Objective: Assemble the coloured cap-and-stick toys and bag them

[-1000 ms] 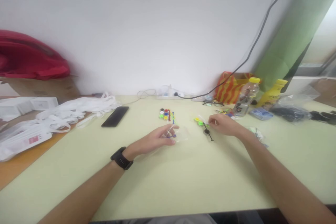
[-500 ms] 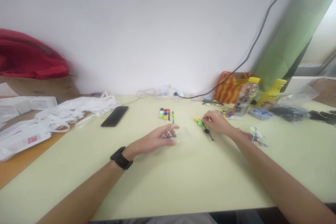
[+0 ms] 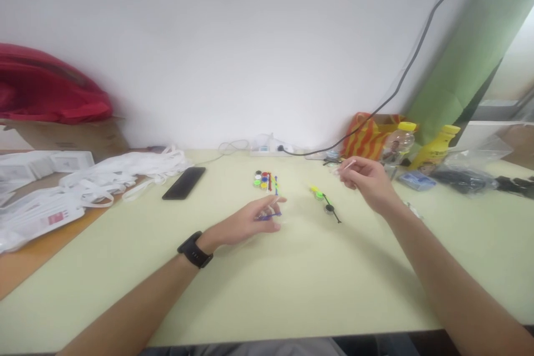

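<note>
My left hand [image 3: 252, 221], wearing a black watch, is curled above the table. A thin blue plastic stick [image 3: 270, 216] lies across its fingers, beside something clear that I cannot make out. My right hand [image 3: 362, 178] is raised over the right side and pinches a small white stick [image 3: 349, 164] at its fingertips. Between the hands a black stick with round discs [image 3: 329, 209] lies slantwise, a green disc [image 3: 319, 196] and a yellow piece at its far end. Beyond my left hand are several coloured discs [image 3: 264, 178] in rows, beside red, yellow and blue sticks [image 3: 276, 184].
A black phone [image 3: 183, 183] lies left of the discs. White straps and bags [image 3: 120, 169] cover the left side. A power strip [image 3: 265, 146] stands by the wall. To the right are a striped bag [image 3: 362, 136], a clear bottle [image 3: 398, 147], a yellow bottle [image 3: 436, 150] and plastic bags.
My right hand has moved up and right, off the yellow piece and black stick, and a white stick now shows in its fingers. The left hand has hardly moved.
</note>
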